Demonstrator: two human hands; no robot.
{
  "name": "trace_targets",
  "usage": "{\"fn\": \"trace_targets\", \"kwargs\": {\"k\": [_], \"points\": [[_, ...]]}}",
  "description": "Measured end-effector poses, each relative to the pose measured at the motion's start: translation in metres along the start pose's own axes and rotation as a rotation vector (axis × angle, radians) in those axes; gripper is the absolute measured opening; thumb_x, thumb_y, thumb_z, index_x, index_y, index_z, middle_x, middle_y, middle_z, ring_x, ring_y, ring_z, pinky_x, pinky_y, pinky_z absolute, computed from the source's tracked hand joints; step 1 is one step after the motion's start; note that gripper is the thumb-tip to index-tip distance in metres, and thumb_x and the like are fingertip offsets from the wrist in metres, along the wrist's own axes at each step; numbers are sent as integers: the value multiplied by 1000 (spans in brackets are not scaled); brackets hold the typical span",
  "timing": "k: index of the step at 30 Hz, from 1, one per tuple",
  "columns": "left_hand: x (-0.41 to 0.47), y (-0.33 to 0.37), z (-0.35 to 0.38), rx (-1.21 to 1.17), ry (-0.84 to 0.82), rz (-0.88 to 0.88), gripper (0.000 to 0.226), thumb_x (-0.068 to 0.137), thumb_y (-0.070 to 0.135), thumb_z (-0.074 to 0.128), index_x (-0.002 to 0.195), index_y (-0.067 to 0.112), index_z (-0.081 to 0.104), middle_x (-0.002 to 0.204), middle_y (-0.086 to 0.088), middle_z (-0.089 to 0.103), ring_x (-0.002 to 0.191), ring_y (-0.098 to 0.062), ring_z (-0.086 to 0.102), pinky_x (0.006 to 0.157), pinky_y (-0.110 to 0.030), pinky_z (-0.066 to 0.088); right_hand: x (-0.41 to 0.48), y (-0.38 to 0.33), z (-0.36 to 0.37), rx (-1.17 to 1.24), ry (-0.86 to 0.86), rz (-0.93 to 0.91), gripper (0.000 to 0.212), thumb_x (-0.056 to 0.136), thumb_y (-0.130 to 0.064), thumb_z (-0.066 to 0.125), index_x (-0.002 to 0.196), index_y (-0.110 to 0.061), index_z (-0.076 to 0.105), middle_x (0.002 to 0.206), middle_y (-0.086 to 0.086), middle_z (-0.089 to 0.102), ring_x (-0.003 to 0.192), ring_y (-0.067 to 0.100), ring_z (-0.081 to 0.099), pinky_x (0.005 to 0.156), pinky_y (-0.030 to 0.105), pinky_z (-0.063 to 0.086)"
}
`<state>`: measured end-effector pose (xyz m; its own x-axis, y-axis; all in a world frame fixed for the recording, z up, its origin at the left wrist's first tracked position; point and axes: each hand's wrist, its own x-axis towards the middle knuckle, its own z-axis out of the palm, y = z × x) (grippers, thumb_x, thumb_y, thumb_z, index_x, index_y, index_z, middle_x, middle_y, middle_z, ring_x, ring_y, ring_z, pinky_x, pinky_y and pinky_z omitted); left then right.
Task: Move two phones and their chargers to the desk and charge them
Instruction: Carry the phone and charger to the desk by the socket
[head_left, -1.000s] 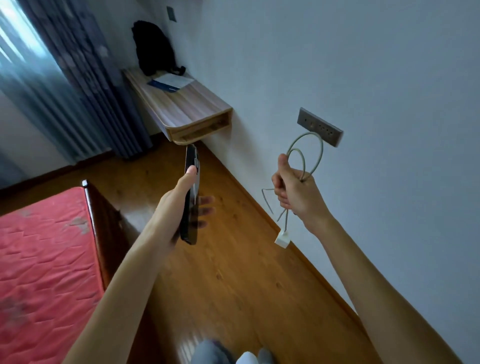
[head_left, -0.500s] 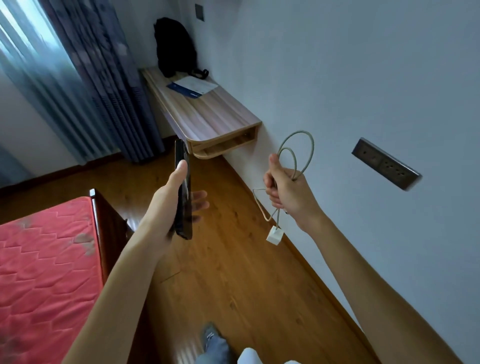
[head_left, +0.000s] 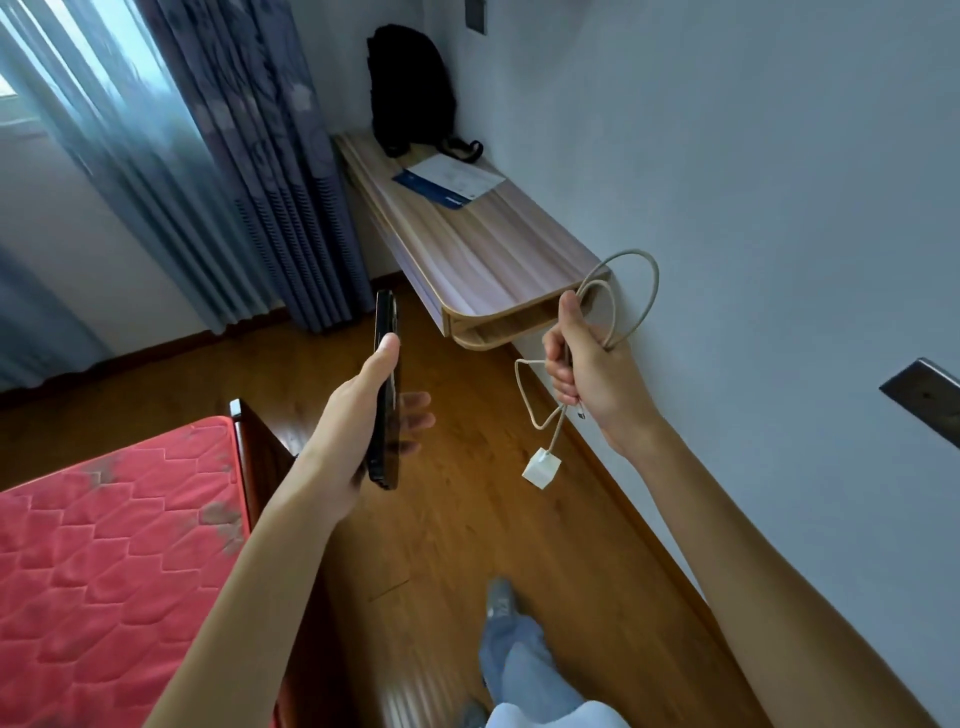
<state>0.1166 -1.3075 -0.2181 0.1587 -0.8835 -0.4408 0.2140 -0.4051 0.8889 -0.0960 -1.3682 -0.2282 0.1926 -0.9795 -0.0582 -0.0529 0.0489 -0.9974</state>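
My left hand (head_left: 358, 415) grips a black phone (head_left: 386, 387), held upright and edge-on in front of me. In my right hand (head_left: 592, 374) is a bunched pale charger cable (head_left: 631, 291); loops stick out above my fist and a white plug cube (head_left: 542, 467) dangles below it. The wall-mounted wooden desk (head_left: 467, 244) lies just ahead, its near rounded corner right behind my right hand. Only one phone and one charger are in view.
A black backpack (head_left: 410, 93) and a blue-and-white paper (head_left: 449, 182) sit at the desk's far end. A dark wall socket (head_left: 924, 397) is on the right wall. A red mattress (head_left: 104, 545) on a dark wood frame fills the lower left. Curtains (head_left: 218, 156) hang at the back.
I have walked forward along the wall: the desk has come much closer and the wall socket has slid past to my right. Both hands keep their hold on the phone and the cable.
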Motion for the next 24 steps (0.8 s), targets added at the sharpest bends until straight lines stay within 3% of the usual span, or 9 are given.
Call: {"fn": "trace_targets", "kwargs": {"k": [2,6,11,14,17,21,24], "points": [[27,9,-7,-2,5,-2,75,74,64,57,132,18,50,117,-18,71,92,-25,72,57,-26,59,29,3,9,10,-18,-5,53,91,-62,39,61,-21,55,48,-5,44,42,9,40,45,17,36],[86,35,-14,13,2,1,85,60,67,62,127,17,53,110,-14,72,90,-25,72,70,-35,57,95,8,22,23,-42,-15,54,99,-54,38,64,-16,54,49,-2,42,43,10,37,44,18,34],[169,78,-15,38,1,11,53,75,64,60,110,25,56,113,-18,73,86,-23,73,56,-26,59,185,0,34,57,-35,-19,53,88,-63,42,61,-19,52,48,-4,40,40,9,35,42,18,32],[216,107,-17,43,13,-12,41,88,58,56,112,24,55,117,-19,71,89,-26,72,58,-28,59,236,-7,40,75,-53,9,54,86,-66,41,61,-20,51,49,-4,39,42,11,34,43,21,31],[256,131,-20,-25,11,-21,57,84,57,58,125,17,54,120,-22,69,85,-26,71,56,-28,59,284,-13,48,81,-76,-1,55,89,-64,39,62,-18,50,48,-4,38,42,12,33,43,22,29],[303,156,-27,-7,15,-22,66,62,65,62,114,24,57,109,-16,73,85,-24,72,59,-30,59,339,-17,59,79,-91,-8,58,92,-62,37,68,-10,50,47,-4,37,42,12,31,43,24,26],[340,172,-33,2,12,-18,75,58,67,63,118,22,57,104,-13,74,83,-23,73,61,-30,60,379,-20,65,83,-101,-16,57,92,-61,38,66,-12,50,47,-5,38,41,12,32,43,26,25]]}}
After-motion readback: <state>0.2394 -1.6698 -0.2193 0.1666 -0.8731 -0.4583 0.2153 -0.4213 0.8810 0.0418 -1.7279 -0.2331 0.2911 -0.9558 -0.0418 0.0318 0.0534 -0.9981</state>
